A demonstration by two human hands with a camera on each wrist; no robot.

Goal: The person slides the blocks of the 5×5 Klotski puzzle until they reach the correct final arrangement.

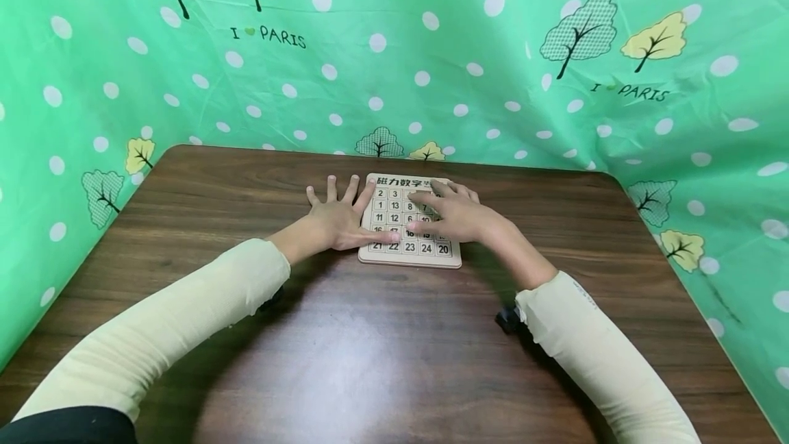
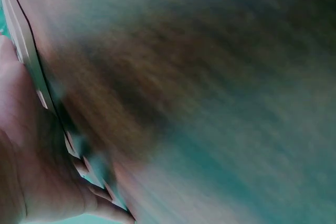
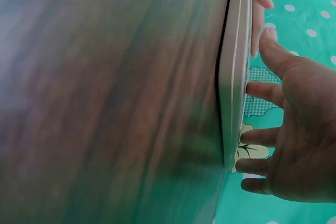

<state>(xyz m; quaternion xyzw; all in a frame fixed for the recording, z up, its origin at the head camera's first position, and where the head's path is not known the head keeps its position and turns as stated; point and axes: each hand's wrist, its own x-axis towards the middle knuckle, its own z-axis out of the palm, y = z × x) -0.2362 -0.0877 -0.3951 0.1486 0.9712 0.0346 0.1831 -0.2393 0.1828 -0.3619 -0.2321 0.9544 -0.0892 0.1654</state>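
Observation:
A pale wooden number slide puzzle [image 1: 409, 261], with rows of numbered tiles under a printed Chinese heading, lies flat on the table. My left hand [image 1: 339, 221] is at its left side, fingers spread straight; the thumb reaches across the lower tiles and the index finger lies by the upper left corner. Over the right part is my right hand [image 1: 459, 216], its fingers extended and hiding several tiles. In the right wrist view, the right hand's [image 3: 310, 124] fingertips meet or nearly meet the puzzle's face. The left wrist view shows the left palm [image 2: 31, 145] beside the board's edge [image 2: 21, 24].
The dark wood-grain table [image 1: 320, 362] extends around the puzzle on all sides. Behind it and at both sides hangs a green dotted cloth [image 1: 345, 12] printed with trees. A small black object [image 1: 508, 321] shows under the right sleeve cuff.

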